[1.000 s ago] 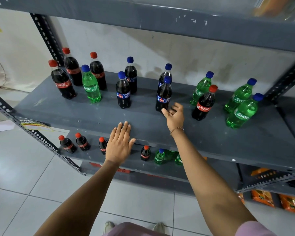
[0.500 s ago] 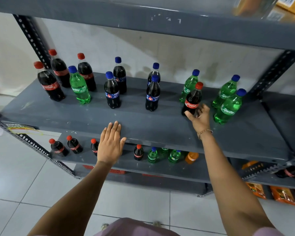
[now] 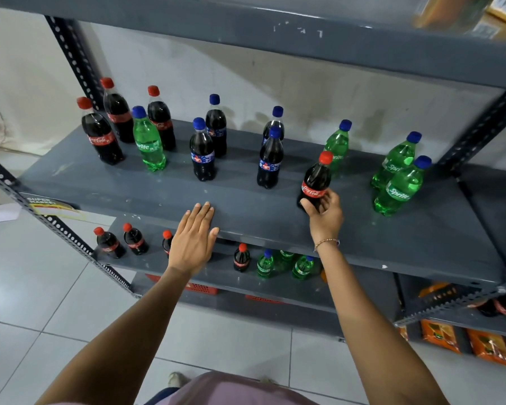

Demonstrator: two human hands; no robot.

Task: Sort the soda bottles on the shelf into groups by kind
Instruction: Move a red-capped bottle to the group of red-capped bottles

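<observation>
1. The right hand (image 3: pixel 324 213) had its fingers wrapped around the base of a red-capped cola bottle (image 3: pixel 316 182), upright on the grey shelf (image 3: pixel 246 211) between the blue-capped colas and the green Sprite bottles
2. The left hand (image 3: pixel 193 241) lay flat, fingers straight and together, on the shelf's front edge, holding nothing

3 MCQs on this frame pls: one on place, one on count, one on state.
1. The stray Coca-Cola bottle stands nearest:
A. the Sprite group on the right
B. the other Coca-Cola bottles
C. the shelf's left post

2. Blue-capped dark bottles on this shelf:
A. two
B. four
C. six

3. The left hand is:
A. gripping a bottle
B. lying flat on the shelf edge
C. raised above the shelf

Key: 1 A, a Sprite bottle stands just behind it. 2 B, two pairs mid-shelf. 3 B, fingers spread, nothing held; the right hand wraps the Coca-Cola bottle.
</observation>
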